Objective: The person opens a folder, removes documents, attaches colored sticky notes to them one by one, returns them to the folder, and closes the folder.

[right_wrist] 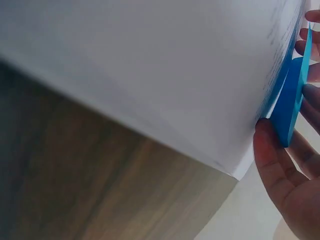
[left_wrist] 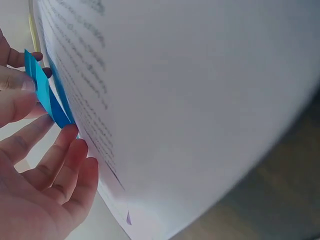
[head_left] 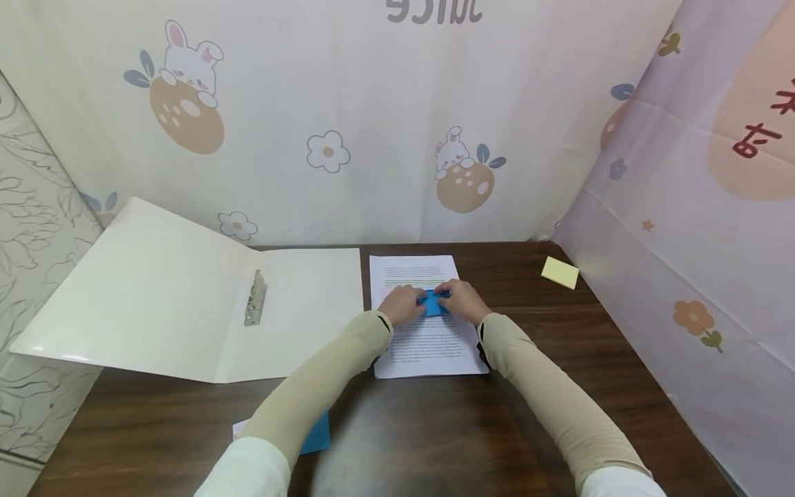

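Observation:
On a printed paper stack (head_left: 435, 348), a small blue paper piece (head_left: 435, 304), looking like a sticky note, is raised and bent. My left hand (head_left: 402, 305) pinches its left end, and my right hand (head_left: 464, 301) pinches the right end. In the left wrist view the blue paper (left_wrist: 45, 95) shows a crease, with the fingers (left_wrist: 82, 165) of that hand touching the page below. The right wrist view has the blue paper (right_wrist: 290, 102) standing up from the page; a second blue layer lies flat behind it. Fingers partly hide both ends.
A white binder (head_left: 310, 290) lies open to the left, its metal clip (head_left: 255, 298) showing. At the right back sits a yellow sticky pad (head_left: 560, 273). My left sleeve partly covers a blue sheet (head_left: 317, 437) near the front of the wooden table (head_left: 397, 428).

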Available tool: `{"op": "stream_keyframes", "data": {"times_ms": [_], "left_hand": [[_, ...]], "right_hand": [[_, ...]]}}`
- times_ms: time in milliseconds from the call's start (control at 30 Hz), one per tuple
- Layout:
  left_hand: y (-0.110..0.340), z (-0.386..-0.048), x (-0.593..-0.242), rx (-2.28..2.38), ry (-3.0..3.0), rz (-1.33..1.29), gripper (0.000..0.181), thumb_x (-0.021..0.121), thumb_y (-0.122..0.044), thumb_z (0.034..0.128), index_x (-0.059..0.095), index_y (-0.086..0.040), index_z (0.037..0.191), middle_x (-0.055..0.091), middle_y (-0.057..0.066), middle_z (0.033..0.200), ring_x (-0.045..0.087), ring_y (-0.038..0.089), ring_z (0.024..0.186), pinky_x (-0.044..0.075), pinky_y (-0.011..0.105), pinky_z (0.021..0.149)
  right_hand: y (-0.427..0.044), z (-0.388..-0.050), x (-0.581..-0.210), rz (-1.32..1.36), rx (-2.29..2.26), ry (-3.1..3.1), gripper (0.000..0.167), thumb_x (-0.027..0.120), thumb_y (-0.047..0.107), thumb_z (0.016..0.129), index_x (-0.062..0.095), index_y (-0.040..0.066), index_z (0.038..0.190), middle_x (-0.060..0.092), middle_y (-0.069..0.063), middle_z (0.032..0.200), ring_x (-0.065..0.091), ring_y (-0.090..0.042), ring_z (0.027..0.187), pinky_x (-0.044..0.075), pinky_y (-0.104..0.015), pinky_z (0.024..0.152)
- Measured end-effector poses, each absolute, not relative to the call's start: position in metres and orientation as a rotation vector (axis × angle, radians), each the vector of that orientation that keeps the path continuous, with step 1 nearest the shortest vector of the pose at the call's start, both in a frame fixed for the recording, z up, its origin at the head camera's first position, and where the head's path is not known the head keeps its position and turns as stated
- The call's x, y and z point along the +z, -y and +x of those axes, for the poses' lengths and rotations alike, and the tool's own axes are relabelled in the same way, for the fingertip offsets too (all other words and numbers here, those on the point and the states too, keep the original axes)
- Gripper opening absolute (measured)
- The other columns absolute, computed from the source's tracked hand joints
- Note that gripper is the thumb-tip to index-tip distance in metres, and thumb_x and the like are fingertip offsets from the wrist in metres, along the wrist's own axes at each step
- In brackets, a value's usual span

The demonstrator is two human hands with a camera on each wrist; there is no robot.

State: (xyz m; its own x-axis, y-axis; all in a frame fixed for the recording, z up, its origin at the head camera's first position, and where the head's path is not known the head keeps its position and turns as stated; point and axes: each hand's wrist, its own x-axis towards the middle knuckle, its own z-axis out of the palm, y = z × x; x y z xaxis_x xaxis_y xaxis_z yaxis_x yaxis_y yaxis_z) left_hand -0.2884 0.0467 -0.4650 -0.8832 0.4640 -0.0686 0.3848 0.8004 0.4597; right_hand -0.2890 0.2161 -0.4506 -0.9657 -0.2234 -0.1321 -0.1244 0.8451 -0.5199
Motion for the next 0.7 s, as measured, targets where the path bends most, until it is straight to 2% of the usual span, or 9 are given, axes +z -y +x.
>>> {"op": "stream_keyframes", "data": {"times_ms": [300, 433, 567, 700], "left_hand": [[-0.0503, -0.2867, -0.4668, 0.428, -2.855, 0.710, 0.038, 0.058, -0.027, 0.0959, 0.062, -0.018, 0.132, 0.062, 0.011, 0.127, 0.056, 0.026, 0.107, 0.049, 0.039, 0.093], [-0.0510, -0.2841, -0.4671, 0.306, -2.855, 0.739, 0.038, 0.057, -0.030, 0.0963, 0.062, -0.022, 0.133, 0.059, 0.011, 0.129, 0.054, 0.024, 0.108, 0.049, 0.039, 0.092], [-0.0521, -0.2817, -0.4637, 0.266, -2.846, 0.724, 0.040, 0.059, -0.032, 0.0962, 0.060, -0.021, 0.134, 0.057, 0.010, 0.131, 0.052, 0.024, 0.112, 0.048, 0.039, 0.096], [-0.0544, -0.2824, -0.4612, 0.253, -2.833, 0.655, 0.049, 0.061, -0.034, 0.0948, 0.053, -0.020, 0.141, 0.054, 0.009, 0.133, 0.050, 0.024, 0.115, 0.048, 0.039, 0.097]], "right_hand": [[-0.2156, -0.2885, -0.4548, -0.295, -0.623, -2.847, 0.028, 0.066, 0.011, 0.091, 0.070, 0.004, 0.117, 0.063, -0.019, 0.127, 0.055, -0.035, 0.125, 0.043, -0.050, 0.106], [-0.2146, -0.2855, -0.4562, -0.303, -0.545, -2.898, 0.026, 0.067, 0.014, 0.090, 0.072, 0.006, 0.113, 0.065, -0.019, 0.124, 0.056, -0.037, 0.122, 0.043, -0.051, 0.104], [-0.2127, -0.2830, -0.4570, -0.357, -0.460, -2.941, 0.026, 0.067, 0.014, 0.089, 0.072, 0.005, 0.114, 0.064, -0.020, 0.117, 0.059, -0.035, 0.110, 0.046, -0.049, 0.098], [-0.2089, -0.2828, -0.4585, -0.477, -0.305, -2.960, 0.034, 0.066, 0.012, 0.090, 0.067, 0.006, 0.124, 0.061, -0.021, 0.110, 0.058, -0.027, 0.091, 0.050, -0.043, 0.085]]}}
